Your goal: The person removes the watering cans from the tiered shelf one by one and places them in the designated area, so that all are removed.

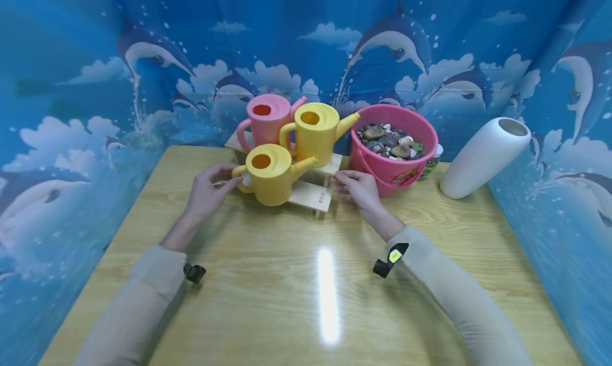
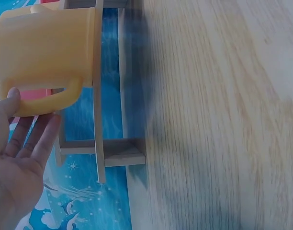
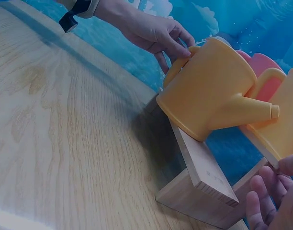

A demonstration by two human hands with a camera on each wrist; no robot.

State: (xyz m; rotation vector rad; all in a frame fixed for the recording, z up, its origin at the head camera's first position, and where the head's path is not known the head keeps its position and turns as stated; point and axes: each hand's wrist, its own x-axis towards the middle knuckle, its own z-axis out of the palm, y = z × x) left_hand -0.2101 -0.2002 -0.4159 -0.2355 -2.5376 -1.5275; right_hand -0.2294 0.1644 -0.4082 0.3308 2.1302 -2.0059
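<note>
My left hand (image 1: 206,193) holds the handle of a yellow watering can (image 1: 273,184), its thumb on one side and its fingers on the other. That can stands on the lower step of a two-step wooden stand (image 1: 313,196), spout toward the right. On the upper step are a second yellow watering can (image 1: 319,140) and a pink watering can (image 1: 273,127). At the right end of the upper step, my right hand (image 1: 359,188) pinches the board's corner between thumb and fingers, just below the second yellow can in the right wrist view.
Right of the stand, a pink bucket (image 1: 365,167) holds stones, close beside my right hand. A jar (image 1: 432,164) is partly hidden behind it. Farther right stands a tall white vase (image 1: 478,161). A dolphin-print curtain (image 1: 296,42) borders the wooden table (image 1: 268,281).
</note>
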